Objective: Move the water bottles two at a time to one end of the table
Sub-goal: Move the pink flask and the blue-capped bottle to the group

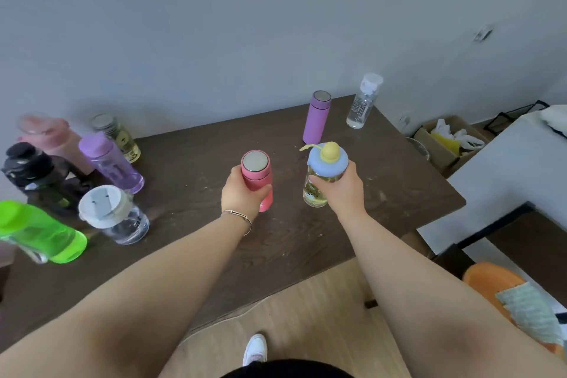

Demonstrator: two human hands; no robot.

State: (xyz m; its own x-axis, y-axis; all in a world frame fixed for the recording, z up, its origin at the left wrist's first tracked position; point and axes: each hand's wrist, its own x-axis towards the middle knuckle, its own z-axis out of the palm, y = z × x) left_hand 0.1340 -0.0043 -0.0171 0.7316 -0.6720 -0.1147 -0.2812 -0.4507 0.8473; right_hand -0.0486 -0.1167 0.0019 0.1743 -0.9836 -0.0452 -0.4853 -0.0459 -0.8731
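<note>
My left hand grips a red flask with a silver top, upright near the middle of the dark wooden table. My right hand grips a clear bottle with a blue lid and yellow knob. Behind them, at the far right end, stand a purple flask and a clear bottle with a white cap. At the left end several bottles are grouped: green, clear with a grey lid, black, lilac, pink and yellowish.
A grey wall runs behind the table. Right of the table stand a cardboard box with bags, a white surface and an orange seat with a cloth. Wooden floor and my white shoe lie below the table's near edge.
</note>
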